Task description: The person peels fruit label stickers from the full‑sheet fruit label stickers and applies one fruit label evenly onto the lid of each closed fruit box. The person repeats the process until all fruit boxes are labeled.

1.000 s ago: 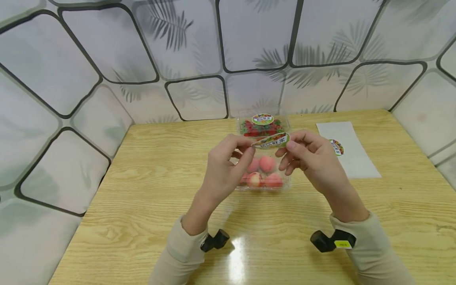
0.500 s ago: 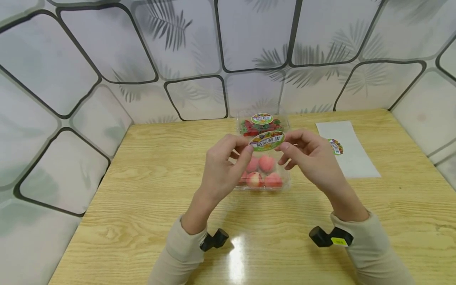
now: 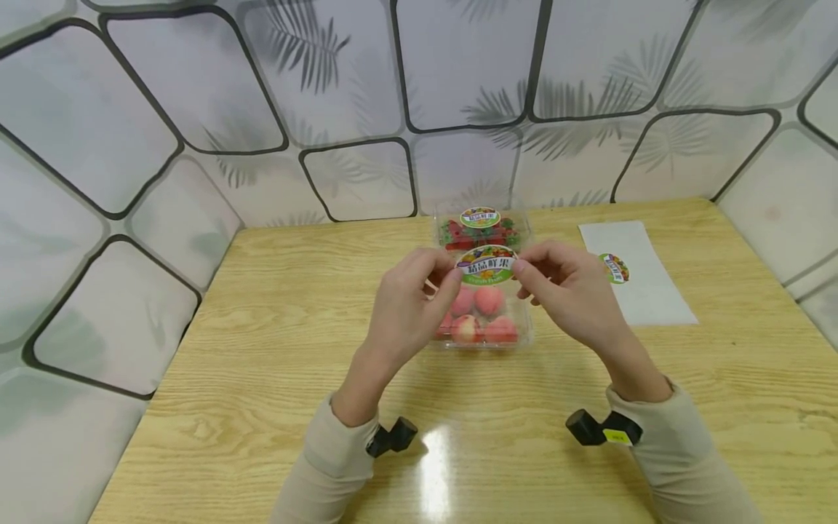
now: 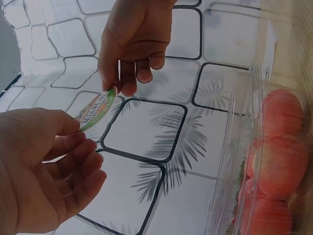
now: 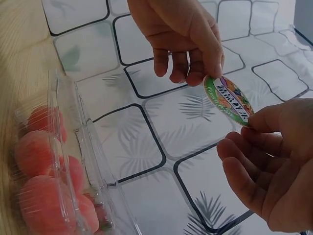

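An oval fruit sticker, green-edged with printed fruit and lettering, is stretched between both hands above a clear plastic box of peaches. My left hand pinches its left end between thumb and forefinger. At the opposite end, the right hand pinches it the same way. The right wrist view shows the sticker face-on with a fingertip grip at each end, the other fingers loosely curled. In the left wrist view the peaches show through the box wall, below the hands.
Behind the peach box stands a clear box of strawberries with a similar oval sticker on its lid. To the right lies a white backing sheet bearing another sticker. A patterned wall rises behind the wooden table.
The sticker has turned from a slanted, nearly edge-on position to face the head camera, and it now lies more level. The right hand has shifted slightly left; the boxes stay put.
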Available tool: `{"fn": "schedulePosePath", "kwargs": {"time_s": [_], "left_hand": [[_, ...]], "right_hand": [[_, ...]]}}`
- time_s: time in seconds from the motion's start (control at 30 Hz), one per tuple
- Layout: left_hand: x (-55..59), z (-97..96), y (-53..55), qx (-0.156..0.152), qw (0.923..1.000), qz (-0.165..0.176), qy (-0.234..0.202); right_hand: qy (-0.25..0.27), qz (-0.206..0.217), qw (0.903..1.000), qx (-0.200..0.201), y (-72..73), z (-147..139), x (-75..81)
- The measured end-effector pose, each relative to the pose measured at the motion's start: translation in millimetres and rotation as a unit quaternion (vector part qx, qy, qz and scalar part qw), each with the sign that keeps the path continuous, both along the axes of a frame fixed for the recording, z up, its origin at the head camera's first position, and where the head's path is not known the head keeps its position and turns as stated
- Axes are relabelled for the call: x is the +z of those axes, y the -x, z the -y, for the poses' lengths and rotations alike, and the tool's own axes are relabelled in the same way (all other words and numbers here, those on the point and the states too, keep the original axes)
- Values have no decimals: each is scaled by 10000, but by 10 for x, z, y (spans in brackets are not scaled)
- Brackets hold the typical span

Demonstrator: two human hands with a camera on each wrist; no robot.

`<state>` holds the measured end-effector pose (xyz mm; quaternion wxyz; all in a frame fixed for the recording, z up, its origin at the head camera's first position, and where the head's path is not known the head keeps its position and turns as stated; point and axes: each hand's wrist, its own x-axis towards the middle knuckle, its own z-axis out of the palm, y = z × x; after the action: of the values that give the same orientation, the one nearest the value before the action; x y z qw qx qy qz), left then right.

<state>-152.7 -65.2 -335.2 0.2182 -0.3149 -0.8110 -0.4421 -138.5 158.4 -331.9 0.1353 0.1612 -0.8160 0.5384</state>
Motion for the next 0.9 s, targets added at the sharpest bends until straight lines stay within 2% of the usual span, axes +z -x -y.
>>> {"fn": "schedulePosePath", "kwargs": {"time_s": [0.2,0.33,0.63,0.9], "left_hand": [[-15,18,45,-95,9990,433,27],[-51,33,101,-159,9960,884,-43],[-188,62,219,-54,9795,2015,10],[-310,63,286,86,9696,2426,298]], "right_hand": [[-295,28,9996,26,50,-16,-46],[-355,118,9992,115,85,-26,-66],[-736,739,9935,444,188,-45,-193],[-774,1198,9877,635,273,-37,-352]]}}
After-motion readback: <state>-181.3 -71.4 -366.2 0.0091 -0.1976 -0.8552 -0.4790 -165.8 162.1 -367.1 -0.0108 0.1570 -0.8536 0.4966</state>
